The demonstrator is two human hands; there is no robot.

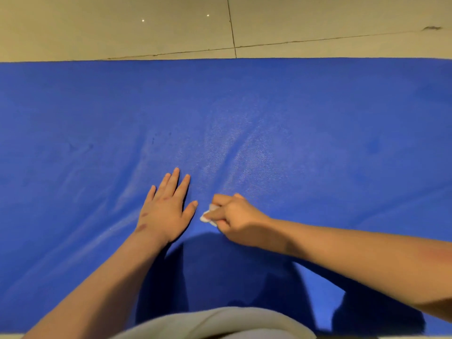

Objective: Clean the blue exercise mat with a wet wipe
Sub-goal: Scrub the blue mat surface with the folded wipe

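The blue exercise mat [318, 113] spreads across nearly the whole view, lying flat on the floor. My left hand [166, 206] rests palm down on it with fingers straight, near the middle. Just to its right, my right hand [234, 216] grips a small crumpled white wet wipe [208, 216] and holds it against the mat. Only a bit of the wipe shows past my fingers. A paler, shiny patch of the mat lies just beyond both hands, with faint streaks to the left.
A beige tiled floor [122, 28] with dark grout lines runs beyond the mat's far edge. My grey clothing [215, 324] fills the bottom centre, and my shadow falls on the mat's near part.
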